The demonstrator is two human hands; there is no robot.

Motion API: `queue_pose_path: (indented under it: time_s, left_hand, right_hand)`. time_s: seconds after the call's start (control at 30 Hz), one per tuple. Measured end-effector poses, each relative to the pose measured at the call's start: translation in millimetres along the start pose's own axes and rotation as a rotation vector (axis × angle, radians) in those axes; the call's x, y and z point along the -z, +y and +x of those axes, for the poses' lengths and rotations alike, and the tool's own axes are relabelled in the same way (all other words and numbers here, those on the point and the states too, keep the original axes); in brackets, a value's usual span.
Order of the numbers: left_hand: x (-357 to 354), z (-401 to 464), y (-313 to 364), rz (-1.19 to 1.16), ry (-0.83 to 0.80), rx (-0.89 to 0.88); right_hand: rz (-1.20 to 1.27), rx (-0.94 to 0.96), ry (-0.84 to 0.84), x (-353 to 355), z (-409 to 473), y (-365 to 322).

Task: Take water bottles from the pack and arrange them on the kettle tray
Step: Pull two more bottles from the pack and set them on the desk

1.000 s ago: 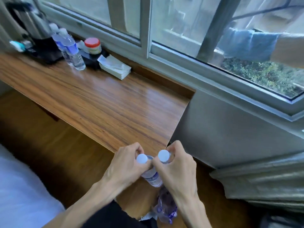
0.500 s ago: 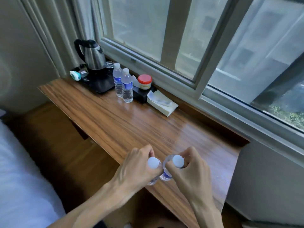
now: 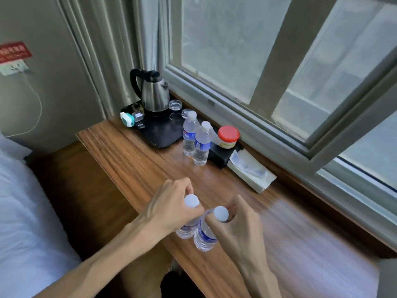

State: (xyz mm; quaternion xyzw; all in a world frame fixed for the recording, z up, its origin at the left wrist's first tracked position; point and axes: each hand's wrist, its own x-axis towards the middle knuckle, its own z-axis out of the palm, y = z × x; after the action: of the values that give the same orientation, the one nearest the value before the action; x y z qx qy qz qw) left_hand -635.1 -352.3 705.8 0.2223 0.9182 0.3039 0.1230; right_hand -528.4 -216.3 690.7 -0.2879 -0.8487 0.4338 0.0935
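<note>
Nearest the camera, two small clear plastic water bottles with white caps and blue labels are held above the near edge of the long brown wooden desk point(image 3: 133, 168). The left-hand bottle point(image 3: 187, 227) is gripped by the left hand point(image 3: 169, 208), whose fingers are curled shut around its neck just under the cap. The right-hand bottle point(image 3: 205, 234) is gripped the same way by the right hand point(image 3: 238, 229). Both bottles hang with their long axes near upright, caps pointed up toward the camera and bases tilted down and slightly away; their bodies touch side by side.

Farther along the desk, two more clear water bottles are seen standing upright, caps up: a nearer one point(image 3: 202, 144) and a farther one point(image 3: 190, 134), touching each other. They stand on the desk just right of the black kettle tray point(image 3: 159, 134), not on it. Right of them, a red-lidded white jar point(image 3: 228, 137) rests on a black box point(image 3: 221, 157), with a white tissue packet point(image 3: 251, 173) beside it. At the far end, a steel kettle with a black handle point(image 3: 153, 93) is set on the tray, next to upturned clear glasses point(image 3: 175, 104).
</note>
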Motion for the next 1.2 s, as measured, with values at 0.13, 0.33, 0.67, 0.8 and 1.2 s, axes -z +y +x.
queue_pose_path:
  time_s: [0.13, 0.33, 0.67, 0.8, 1.2]
  left_hand:
    - [25.4, 50.4, -18.4, 0.013, 0.015, 0.003]
    - [52.6, 117.7, -45.8, 0.025, -0.003, -0.027]
    - [76.6, 230.0, -88.1, 0.067, -0.140, -0.169]
    - [76.2, 259.2, -98.1, 0.036, -0.200, -0.198]
    - [61.7, 293.9, -107.9, -0.015, -0.337, -0.278]
  right_hand:
    - [-0.008, -0.014, -0.012, -28.9, 44.1, -26.5]
    - [-0.016, -0.059, 0.019, -64.6, 99.7, -59.6]
    - [-0.016, -0.274, 0.237, -127.7, 169.1, -97.5]
    - [0.004, -0.369, 0.351, -148.5, 186.9, -103.7]
    - [0.016, -0.520, 0.520, -167.4, 214.2, -99.5]
